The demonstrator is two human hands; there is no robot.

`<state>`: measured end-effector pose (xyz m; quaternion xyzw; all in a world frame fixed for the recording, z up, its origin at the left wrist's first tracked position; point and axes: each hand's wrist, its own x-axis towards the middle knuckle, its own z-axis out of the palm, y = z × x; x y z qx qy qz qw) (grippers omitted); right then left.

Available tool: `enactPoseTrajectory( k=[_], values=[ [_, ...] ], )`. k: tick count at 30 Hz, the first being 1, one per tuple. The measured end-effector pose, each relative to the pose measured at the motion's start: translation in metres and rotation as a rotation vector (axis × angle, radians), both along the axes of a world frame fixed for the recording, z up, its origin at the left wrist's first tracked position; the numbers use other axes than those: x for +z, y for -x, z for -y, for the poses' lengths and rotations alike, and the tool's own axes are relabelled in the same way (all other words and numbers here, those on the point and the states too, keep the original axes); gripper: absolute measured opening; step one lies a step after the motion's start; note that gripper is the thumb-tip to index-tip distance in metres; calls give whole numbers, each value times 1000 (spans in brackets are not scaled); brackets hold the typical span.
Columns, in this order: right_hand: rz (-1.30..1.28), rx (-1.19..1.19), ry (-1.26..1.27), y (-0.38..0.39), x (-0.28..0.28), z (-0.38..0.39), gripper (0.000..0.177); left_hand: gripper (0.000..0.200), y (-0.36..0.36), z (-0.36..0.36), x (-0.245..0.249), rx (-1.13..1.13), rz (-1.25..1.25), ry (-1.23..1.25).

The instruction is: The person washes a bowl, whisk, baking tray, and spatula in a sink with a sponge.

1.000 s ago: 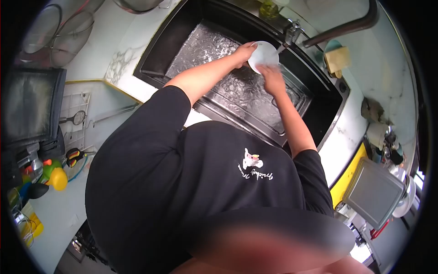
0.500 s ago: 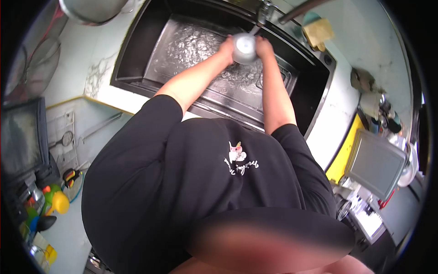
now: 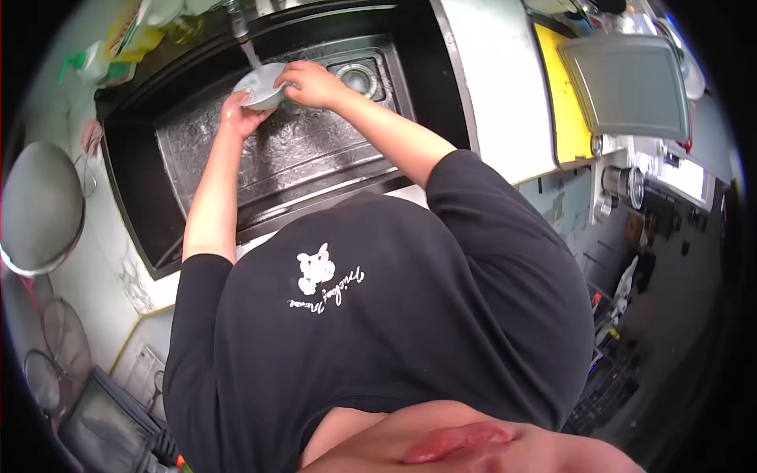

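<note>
Over the black sink [image 3: 315, 158], both hands hold a small white bowl [image 3: 266, 91]. My left hand [image 3: 243, 117] is wrapped round the bowl's near left side, with its fingers at the rim. My right hand [image 3: 306, 83] grips the right side of the rim, fingertips reaching over the edge. Water falls from the metal faucet [image 3: 237, 22] into the bowl, which is tilted. The sink floor below is wet, and a round drain [image 3: 357, 80] lies to the right of my right hand.
Bottles [image 3: 98, 63] stand behind the sink's left corner. A large round metal lid or pan [image 3: 43, 206] is at the far left. To the right, a grey tray [image 3: 627, 87] lies by a yellow board [image 3: 561, 98]; a metal pot [image 3: 624, 186] is below.
The camera view has swung, so the sink and tray appear shifted. The bowl, earlier held between both hands, is now tilted under the stream, with my right hand's fingers over its rim.
</note>
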<state>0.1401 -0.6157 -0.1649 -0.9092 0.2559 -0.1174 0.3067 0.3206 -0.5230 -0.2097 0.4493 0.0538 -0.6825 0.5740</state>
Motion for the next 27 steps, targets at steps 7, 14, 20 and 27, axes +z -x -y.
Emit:
enactPoseTrajectory(
  k=[7, 14, 20, 27],
  values=[
    [194, -455, 247, 204, 71, 30, 46, 62, 8, 5, -2, 226, -28, 106],
    [-767, -787, 287, 328, 97, 34, 66, 60, 19, 14, 0, 234, -63, 267],
    [-463, -658, 486, 275, 54, 70, 83, 60, 20, 18, -3, 308, -26, 227],
    [-357, -73, 432, 91, -18, 78, 86, 64, 10, 20, 13, 313, 62, 148]
  ],
)
